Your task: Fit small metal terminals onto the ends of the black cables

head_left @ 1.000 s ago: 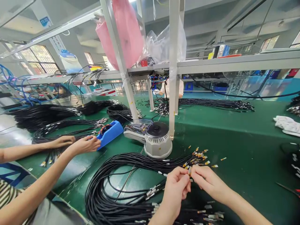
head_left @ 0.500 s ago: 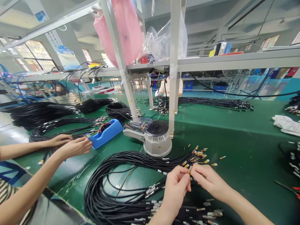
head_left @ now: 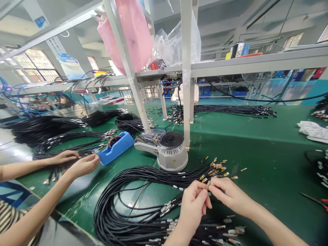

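My left hand (head_left: 193, 205) and my right hand (head_left: 228, 196) meet over the green table (head_left: 258, 153), both pinching one thin black cable's metal end (head_left: 207, 187) with a small yellow piece at it. Under my hands lies a big bundle of black cables (head_left: 128, 208) with silver connector ends. Cable ends wrapped in yellow tape (head_left: 215, 169) fan out just beyond my fingers.
A grey round tape dispenser (head_left: 169, 152) stands behind the bundle, a blue tape dispenser (head_left: 115, 147) to its left. A co-worker's two hands (head_left: 77, 162) work at cables on the left. White frame posts (head_left: 187, 85), more cable piles (head_left: 46, 126), a white cloth (head_left: 312, 131).
My hands have stayed together on the cable end, with small finger movement. The co-worker's hands have drawn back left from the blue dispenser. The camera has shifted slightly.
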